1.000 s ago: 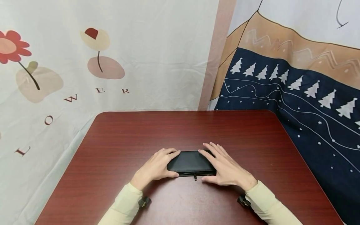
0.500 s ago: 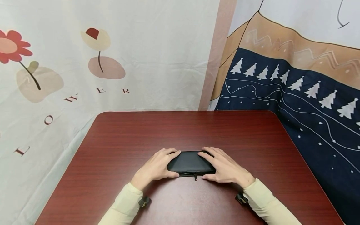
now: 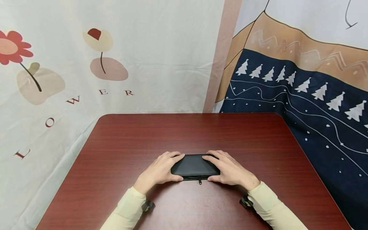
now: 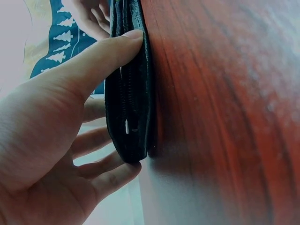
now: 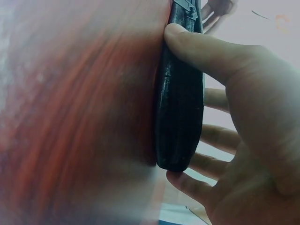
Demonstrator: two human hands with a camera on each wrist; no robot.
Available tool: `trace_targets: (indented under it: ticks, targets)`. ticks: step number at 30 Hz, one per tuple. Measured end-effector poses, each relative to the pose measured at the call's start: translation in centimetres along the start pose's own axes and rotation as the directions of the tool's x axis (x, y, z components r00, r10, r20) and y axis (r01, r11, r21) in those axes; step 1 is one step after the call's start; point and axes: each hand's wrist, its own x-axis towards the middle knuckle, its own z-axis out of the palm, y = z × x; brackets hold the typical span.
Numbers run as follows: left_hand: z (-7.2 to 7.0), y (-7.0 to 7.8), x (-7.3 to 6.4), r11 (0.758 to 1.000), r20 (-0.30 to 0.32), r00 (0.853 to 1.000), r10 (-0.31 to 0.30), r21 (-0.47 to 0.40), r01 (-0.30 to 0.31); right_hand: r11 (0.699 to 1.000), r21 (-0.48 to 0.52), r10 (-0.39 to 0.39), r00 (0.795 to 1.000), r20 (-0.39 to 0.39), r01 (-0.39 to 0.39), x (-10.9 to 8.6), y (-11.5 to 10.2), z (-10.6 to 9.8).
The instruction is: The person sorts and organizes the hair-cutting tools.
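A black zip wallet [image 3: 195,166] lies flat on the table between my hands, its zip side facing me. The zip pull [image 3: 200,182] dangles at the front edge, right of the middle. My left hand [image 3: 158,169] grips the wallet's left end, thumb on the front side and fingers round the far side. In the left wrist view the zip teeth [image 4: 127,89] stand apart near that end. At the opposite end my right hand [image 3: 230,169] holds the wallet likewise, its thumb [image 5: 177,33] close to the zip slider [image 5: 186,8]. What the wallet contains is hidden.
The wallet lies on a reddish-brown wooden table [image 3: 178,131] with rounded far corners. Behind it hangs a pale cloth with flower prints [image 3: 161,64], and at the right a dark blue cloth [image 3: 310,111] with white trees. Both wrists carry a small black device [image 3: 148,206].
My right hand has moved slightly in to the left, its spread fingers closing round the wallet's right end. The left hand and the wallet have stayed nearly still.
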Motion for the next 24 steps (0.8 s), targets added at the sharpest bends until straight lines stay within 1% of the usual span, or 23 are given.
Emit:
trace_targets:
  ticks: [11, 16, 19, 24]
  targets:
    - [0.09, -0.02, -0.02, 1.0, 0.0, 1.0, -0.007, -0.008, 0.007, 1.0, 0.018, 0.009, 1.0, 0.008, -0.009, 0.09, 0.0, -0.11]
    - [0.04, -0.07, -0.06, 1.0, -0.002, 1.0, -0.006, -0.027, 0.006, 1.0, 0.019, 0.014, 1.0, 0.009, -0.014, 0.18, -0.01, -0.15]
    - [0.02, -0.15, -0.06, 0.999, 0.006, 1.0, -0.015, -0.047, 0.016, 1.0, 0.014, 0.011, 1.0, -0.001, -0.011, 0.2, 0.03, -0.09]
    - [0.08, -0.23, -0.21, 0.998, 0.022, 1.0, -0.017, -0.054, 0.018, 1.0, 0.014, 0.005, 1.0, -0.016, -0.005, 0.18, 0.02, 0.04]
